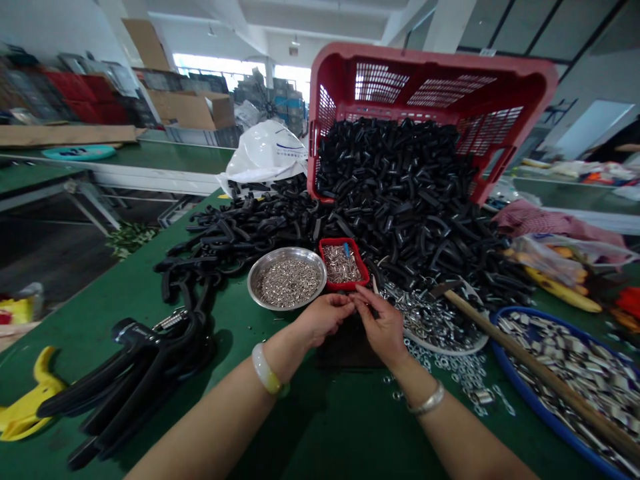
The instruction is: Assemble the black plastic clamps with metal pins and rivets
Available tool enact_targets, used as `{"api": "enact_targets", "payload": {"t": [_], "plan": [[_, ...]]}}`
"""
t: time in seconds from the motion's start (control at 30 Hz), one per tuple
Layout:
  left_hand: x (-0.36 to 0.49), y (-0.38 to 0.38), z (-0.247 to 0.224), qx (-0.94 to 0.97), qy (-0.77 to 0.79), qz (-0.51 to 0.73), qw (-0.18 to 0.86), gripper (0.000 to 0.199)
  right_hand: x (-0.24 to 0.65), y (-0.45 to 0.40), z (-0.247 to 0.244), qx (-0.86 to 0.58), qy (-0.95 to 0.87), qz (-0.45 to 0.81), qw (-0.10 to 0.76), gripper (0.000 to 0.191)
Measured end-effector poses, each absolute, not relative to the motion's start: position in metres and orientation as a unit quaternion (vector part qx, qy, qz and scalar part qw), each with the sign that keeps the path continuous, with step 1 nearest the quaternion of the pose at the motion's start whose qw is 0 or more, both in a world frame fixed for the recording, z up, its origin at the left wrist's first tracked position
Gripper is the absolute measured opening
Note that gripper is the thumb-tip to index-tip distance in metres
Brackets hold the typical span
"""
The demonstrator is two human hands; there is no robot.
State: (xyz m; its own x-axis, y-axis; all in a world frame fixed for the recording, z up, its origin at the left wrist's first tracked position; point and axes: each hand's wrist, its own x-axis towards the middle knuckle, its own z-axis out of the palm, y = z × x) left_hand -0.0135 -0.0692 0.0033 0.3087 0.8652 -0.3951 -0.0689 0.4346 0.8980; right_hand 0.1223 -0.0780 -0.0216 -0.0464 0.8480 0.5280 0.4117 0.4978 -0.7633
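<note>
At the left of the green table (310, 433), a yellow clamp part (30, 400) lies near black clamps (150, 360). Farther back, a white bag (267, 150) stands behind a spread of black parts (250, 223). Right of these, a steel bowl (253, 281) is heaped with small metal pins. The left hand (320, 320) is just on its near side, fingertips pinched together and meeting those of the right hand (384, 328); whether either grips something small, I cannot tell. Just beyond the fingertips sits a small red tray (343, 286) of slender pins, a blue piece among them. At the far side, a large red crate (430, 63), tipped toward the near side, spills black parts. To the right, a pale dish (453, 350) holds shiny metal bits; a hammer (530, 357) stretches from it across a blue basin (506, 367) full of metal sleeves. Beyond the basin, a banana (563, 290) lies by a clear bag (555, 250)
</note>
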Motion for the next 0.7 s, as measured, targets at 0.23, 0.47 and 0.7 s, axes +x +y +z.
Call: {"api": "enact_targets", "payload": {"t": [0.23,0.47,0.7], "plan": [[-0.017,-0.067,0.001,0.375,0.475,0.327,0.726,0.023,0.129,-0.075,-0.017,-0.452,-0.731,0.207,0.467,0.024],[-0.018,-0.066,-0.001,0.371,0.463,0.331,0.734,0.024,0.137,-0.07,-0.012,-0.482,-0.71,0.244,0.452,0.019],[-0.017,-0.067,0.002,0.478,0.509,0.304,0.648,0.015,0.144,-0.072,-0.006,-0.466,-0.823,0.086,0.313,0.014]]}}
